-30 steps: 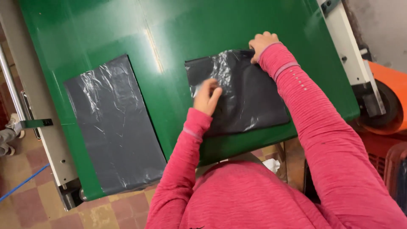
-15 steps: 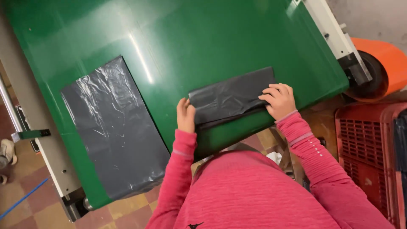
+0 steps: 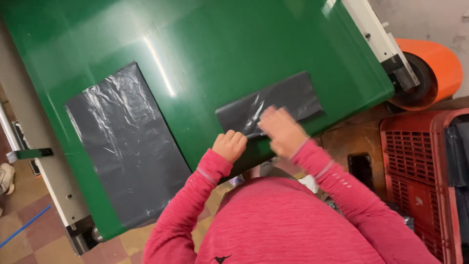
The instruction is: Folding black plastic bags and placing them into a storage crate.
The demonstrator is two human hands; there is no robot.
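Observation:
A folded dark grey plastic bag (image 3: 288,98) lies as a narrow strip near the front edge of a green conveyor belt (image 3: 220,44). My left hand (image 3: 229,145) is curled at the strip's near left corner, gripping its edge. My right hand (image 3: 281,131) presses flat on the middle of the strip's near edge. A second, unfolded grey bag (image 3: 122,142) lies flat on the belt to the left, apart from both hands.
A red plastic crate (image 3: 420,166) stands on the floor at the right, with dark bags inside. An orange roller (image 3: 435,68) sits at the belt's far right end. The grey machine frame (image 3: 34,137) runs along the left. Tiled floor below.
The bag was folded from a square into a narrow strip. My right hand slid left along the strip toward my left hand.

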